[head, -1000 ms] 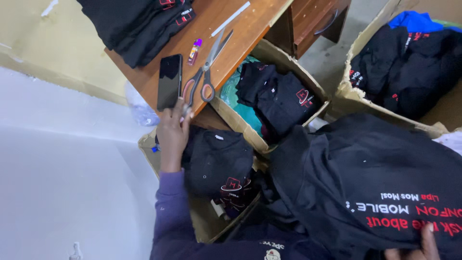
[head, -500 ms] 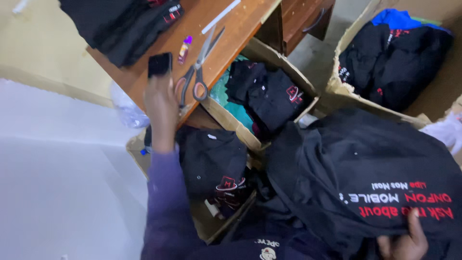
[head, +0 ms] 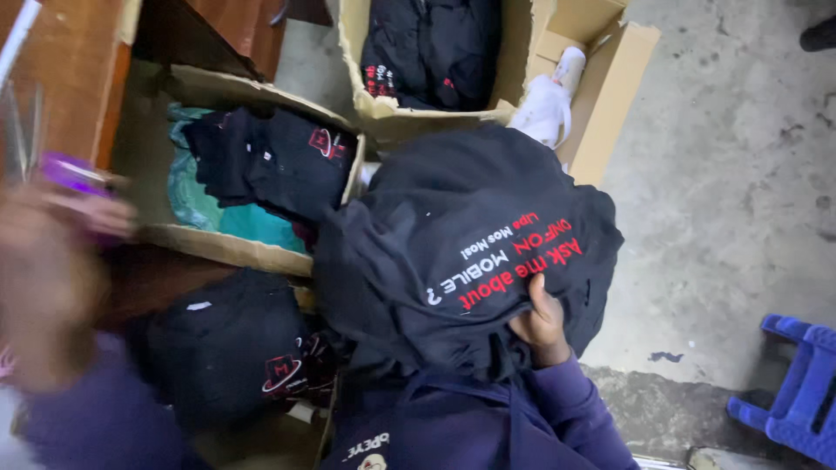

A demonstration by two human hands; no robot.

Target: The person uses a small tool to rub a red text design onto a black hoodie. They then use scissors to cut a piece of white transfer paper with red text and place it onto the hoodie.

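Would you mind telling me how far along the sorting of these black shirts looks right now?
Done: black shirts already lie in the cardboard box at the top and the open box by the desk. In hand: the right hand grips a bundled black shirt with red and white print, while the blurred left hand holds a small purple object. Left: a folded shirt below, and the bundle itself.

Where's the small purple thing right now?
In the head view, far left: the blurred left hand holds the small purple object beside the wooden desk, left of the open cardboard box.
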